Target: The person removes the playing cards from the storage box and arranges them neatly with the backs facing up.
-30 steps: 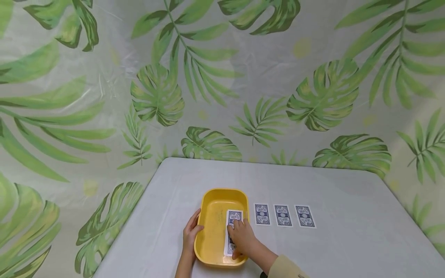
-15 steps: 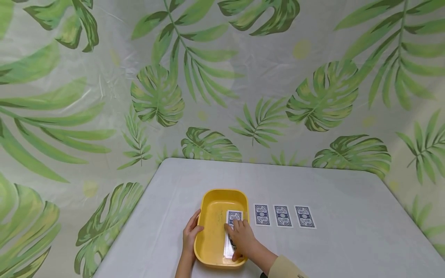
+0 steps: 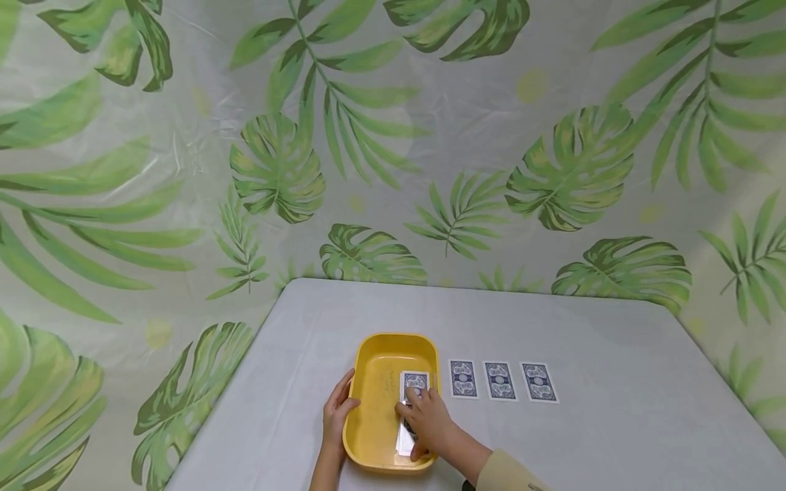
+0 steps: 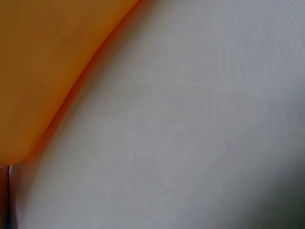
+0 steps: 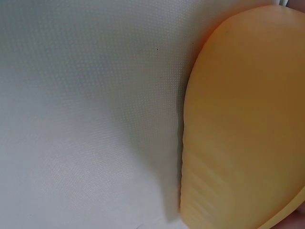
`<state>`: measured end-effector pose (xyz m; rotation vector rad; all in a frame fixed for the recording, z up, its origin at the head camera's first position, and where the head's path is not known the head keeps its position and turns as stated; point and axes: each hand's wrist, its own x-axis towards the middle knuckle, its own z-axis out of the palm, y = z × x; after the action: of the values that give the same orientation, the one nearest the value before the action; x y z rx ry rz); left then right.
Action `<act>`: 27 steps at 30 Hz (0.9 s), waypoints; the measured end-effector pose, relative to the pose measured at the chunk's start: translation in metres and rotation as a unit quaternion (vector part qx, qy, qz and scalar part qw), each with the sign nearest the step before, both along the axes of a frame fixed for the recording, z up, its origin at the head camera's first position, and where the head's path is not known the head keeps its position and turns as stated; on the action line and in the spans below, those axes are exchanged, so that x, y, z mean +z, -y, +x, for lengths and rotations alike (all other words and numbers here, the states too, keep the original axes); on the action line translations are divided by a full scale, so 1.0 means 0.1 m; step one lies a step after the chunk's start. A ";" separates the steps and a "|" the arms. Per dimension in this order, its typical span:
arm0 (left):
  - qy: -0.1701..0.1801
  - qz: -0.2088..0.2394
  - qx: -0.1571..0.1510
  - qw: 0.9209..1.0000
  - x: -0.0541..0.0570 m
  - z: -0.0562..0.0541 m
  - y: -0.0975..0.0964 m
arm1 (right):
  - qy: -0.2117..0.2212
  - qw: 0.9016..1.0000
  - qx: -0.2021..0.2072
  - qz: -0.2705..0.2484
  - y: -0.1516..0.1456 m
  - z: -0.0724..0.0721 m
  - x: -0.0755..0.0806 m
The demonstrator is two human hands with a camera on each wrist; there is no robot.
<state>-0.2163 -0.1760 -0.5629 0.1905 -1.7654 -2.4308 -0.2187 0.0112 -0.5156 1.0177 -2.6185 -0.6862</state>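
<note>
A yellow rectangular tray sits on the table, its outer wall also visible in both wrist views. My left hand grips the tray's left side, with the thumb over the rim. Inside, along the right wall, lie blue-backed playing cards lengthwise, one end nearer me. My right hand reaches over the right wall with curled fingers on the nearer playing card, its thumb at the near end. That card shows a pale, shiny surface, and the hand covers much of it. How many cards lie stacked there I cannot tell.
Right of the tray, three face-down playing cards lie in a row: a left one, a middle one and a right one. A white cloth covers the table. Behind it hangs a leaf-patterned sheet.
The fingers of my right hand have shifted slightly on the nearer card, whose near part now looks whiter, with less blue back showing. The left hand, tray and three-card row have stayed put.
</note>
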 end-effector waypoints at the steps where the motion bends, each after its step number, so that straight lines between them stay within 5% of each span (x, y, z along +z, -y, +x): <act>1: 0.001 0.001 0.000 1.000 0.00 0.00 0.00 | 0.006 1.000 -0.003 0.000 0.00 0.00 0.00; 10: 0.003 0.000 0.009 1.000 0.03 -0.01 -0.02 | 0.103 0.994 -0.028 -0.019 0.00 0.03 0.11; 27: 0.014 -0.027 0.017 0.999 -0.01 -0.01 -0.01 | 0.185 0.977 -0.002 -0.108 -0.07 0.01 0.29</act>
<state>-0.2171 -0.1754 -0.5636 0.2482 -1.8213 -2.3672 -0.2180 0.0177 -0.4868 1.1654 -2.9254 -0.2155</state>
